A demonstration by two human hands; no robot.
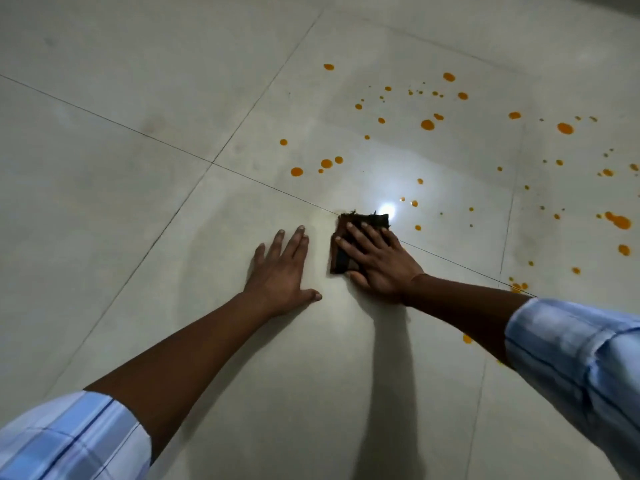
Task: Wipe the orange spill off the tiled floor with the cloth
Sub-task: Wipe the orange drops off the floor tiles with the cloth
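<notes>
A dark folded cloth (367, 220) is seen lying flat on a pale tiled floor (138, 188), near the middle of the view from above. The right hand (379, 263) is laid on top of the cloth, palm down, with the fingers straight and spread and pressed onto the fabric; nothing is gripped or pinched, and the thumb is rested along the cloth's near edge. The cloth's frayed far edge and its left side are left uncovered by the hand. The left hand (280, 271) is placed flat on the bare floor just beside the cloth, on its left, apart from it, with the fingers straight and the thumb stretched out toward the right hand; nothing is held in it. The orange spill (427, 125) is scattered as many round drops and small blotches across the tiles beyond and to the right of the cloth, with the nearest drops just past the right hand and a few more beside the right forearm. The tiles directly under and around both hands are shown without orange marks. Both forearms are bare, and rolled sleeves of light blue checked fabric are seen at the lower left (69, 438) and the right edge (575, 358). The floor is made of large glossy cream tiles divided by thin dark joint lines (104, 118), one of which is crossed by the cloth. A bright spot of reflected light (387, 207) is seen just beyond the cloth, and a dark shadow (391, 375) is cast on the floor below the right hand.
</notes>
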